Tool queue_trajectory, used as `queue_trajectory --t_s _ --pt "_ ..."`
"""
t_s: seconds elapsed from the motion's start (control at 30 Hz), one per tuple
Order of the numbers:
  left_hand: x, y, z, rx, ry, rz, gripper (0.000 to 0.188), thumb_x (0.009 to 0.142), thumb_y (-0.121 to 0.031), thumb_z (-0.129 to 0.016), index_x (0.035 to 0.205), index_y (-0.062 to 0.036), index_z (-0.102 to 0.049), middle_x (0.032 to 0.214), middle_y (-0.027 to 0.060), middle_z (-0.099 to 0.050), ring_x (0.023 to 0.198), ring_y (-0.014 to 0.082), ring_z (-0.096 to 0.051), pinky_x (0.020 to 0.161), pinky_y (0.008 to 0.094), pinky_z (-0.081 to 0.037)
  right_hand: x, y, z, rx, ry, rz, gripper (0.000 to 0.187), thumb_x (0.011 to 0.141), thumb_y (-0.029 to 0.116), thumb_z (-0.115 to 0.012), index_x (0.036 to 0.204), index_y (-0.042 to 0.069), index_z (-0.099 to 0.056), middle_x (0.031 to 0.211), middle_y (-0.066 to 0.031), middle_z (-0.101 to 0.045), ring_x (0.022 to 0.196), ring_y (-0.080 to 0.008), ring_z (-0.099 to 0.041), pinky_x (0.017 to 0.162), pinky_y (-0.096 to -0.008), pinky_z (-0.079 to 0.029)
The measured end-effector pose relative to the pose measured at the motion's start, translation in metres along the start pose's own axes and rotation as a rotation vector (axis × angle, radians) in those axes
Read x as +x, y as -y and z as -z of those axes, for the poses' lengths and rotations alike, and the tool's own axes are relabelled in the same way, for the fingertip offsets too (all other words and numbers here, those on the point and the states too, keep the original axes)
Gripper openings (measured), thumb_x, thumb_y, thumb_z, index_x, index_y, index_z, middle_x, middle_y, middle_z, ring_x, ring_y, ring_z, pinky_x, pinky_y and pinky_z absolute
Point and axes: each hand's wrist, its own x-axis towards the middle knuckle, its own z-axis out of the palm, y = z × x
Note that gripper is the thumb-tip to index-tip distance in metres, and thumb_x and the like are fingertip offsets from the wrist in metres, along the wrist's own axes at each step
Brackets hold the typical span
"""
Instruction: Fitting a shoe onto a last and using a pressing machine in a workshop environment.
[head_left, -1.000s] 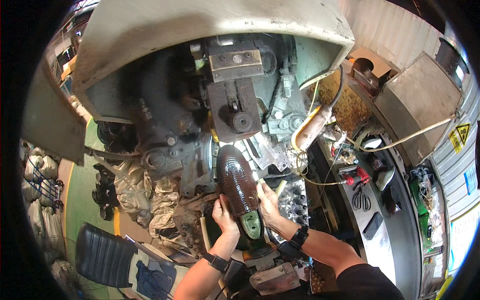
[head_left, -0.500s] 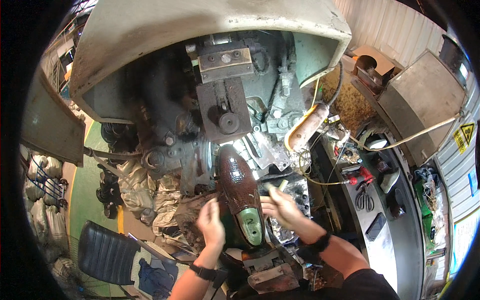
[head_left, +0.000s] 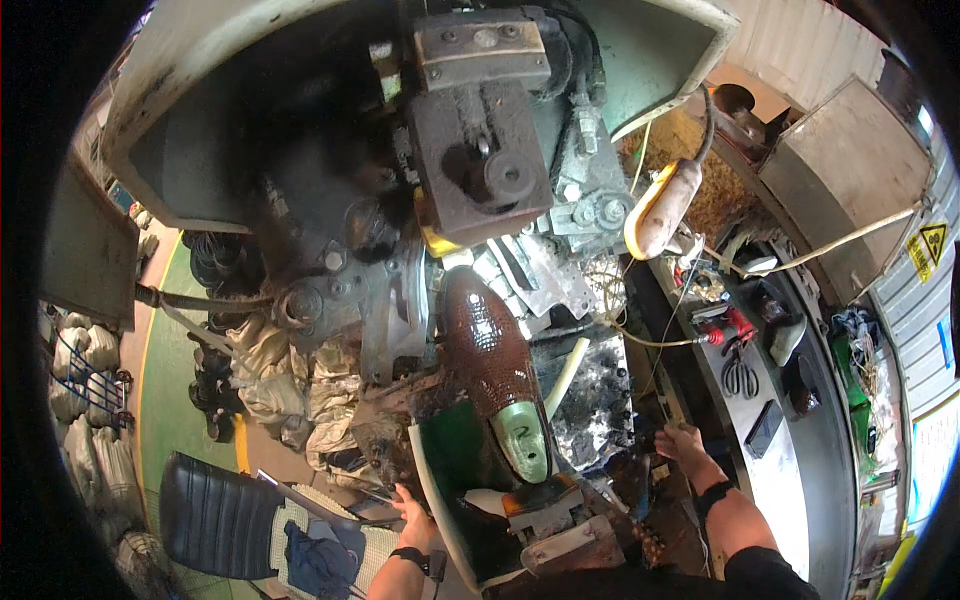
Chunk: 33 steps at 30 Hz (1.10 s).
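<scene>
A glossy brown shoe upper with a scale-like grain is stretched over a green shoe last. It lies in the machine with its toe pointing away from me, and neither hand touches it. My left hand is low and left of the shoe, beside a curved pale-edged green panel; its fingers are raised and apart, and I see nothing in them. Out to the right, near the bench edge, my right hand has its fingers loosely bent, with nothing visible in them. The last's heel end rests by a worn metal block.
A dark machine head overhangs the toe, under a pale hood. A handheld lamp hangs to the right. On the right bench lie scissors, a red-handled tool and a phone. A black chair stands at lower left.
Both hands have let go of the shoe and moved apart, the left one down and left, the right one out to the right. My view has shifted, and the green panel now shows more.
</scene>
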Motion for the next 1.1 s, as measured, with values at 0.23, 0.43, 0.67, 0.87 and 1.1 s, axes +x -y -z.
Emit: queue_trajectory --t_s 0.23,0.43,0.67,0.87,1.1 --pt "-0.146 -0.064 0.043 0.437 0.012 -1.353 0.049 0.101 -0.014 -0.055 0.143 0.0066 -0.043 0.143 0.0201 -0.050 0.132 0.0303 -0.049 0.111 0.0392 -0.037 0.047 0.034 -0.068 0.083 0.070 0.165 0.032 0.095 0.013 -0.068 0.120 -0.003 -0.058 0.099 -0.0106 -0.065 0.081 -0.0188 -0.066 0.072 -0.0345 -0.056" --pt "-0.241 0.019 0.030 0.240 0.502 -0.517 0.051 0.088 -0.012 -0.074 0.131 0.0075 -0.053 0.120 0.0209 -0.064 0.111 0.0278 -0.062 0.096 0.0387 -0.049 0.042 0.022 -0.142 0.100 0.073 0.129 0.052 0.085 0.000 -0.072 0.130 -0.007 -0.047 0.101 -0.0134 -0.065 0.078 -0.0206 -0.068 0.061 -0.0298 -0.056" --pt "-0.171 0.042 -0.020 0.192 0.303 -0.305 0.041 0.079 -0.012 -0.081 0.114 0.0033 -0.064 0.099 0.0091 -0.070 0.087 0.0165 -0.066 0.075 0.0319 -0.054 0.027 0.038 -0.095 0.098 0.031 0.187 0.062 0.094 0.003 -0.058 0.149 -0.006 -0.031 0.112 -0.0190 -0.065 0.090 -0.0256 -0.070 0.073 -0.0359 -0.061" --pt "-0.308 -0.054 0.080 0.625 0.428 -0.983 0.044 0.065 -0.019 -0.093 0.098 0.0011 -0.073 0.089 0.0052 -0.074 0.081 0.0142 -0.068 0.077 0.0312 -0.056 -0.029 0.066 -0.083 0.169 0.101 0.462 0.050 0.096 0.007 -0.062 0.141 -0.006 -0.045 0.109 -0.0161 -0.068 0.079 -0.0185 -0.068 0.072 -0.0316 -0.059" --pt "-0.426 -0.162 0.148 -0.279 0.819 -0.929 0.055 0.076 -0.023 -0.069 0.119 0.0077 -0.055 0.098 0.0232 -0.070 0.081 0.0345 -0.071 0.075 0.0452 -0.061 -0.227 0.132 -0.126 0.135 0.664 0.818 0.043 0.098 0.007 -0.065 0.138 -0.003 -0.053 0.109 -0.0116 -0.074 0.095 -0.0156 -0.069 0.087 -0.0304 -0.056"
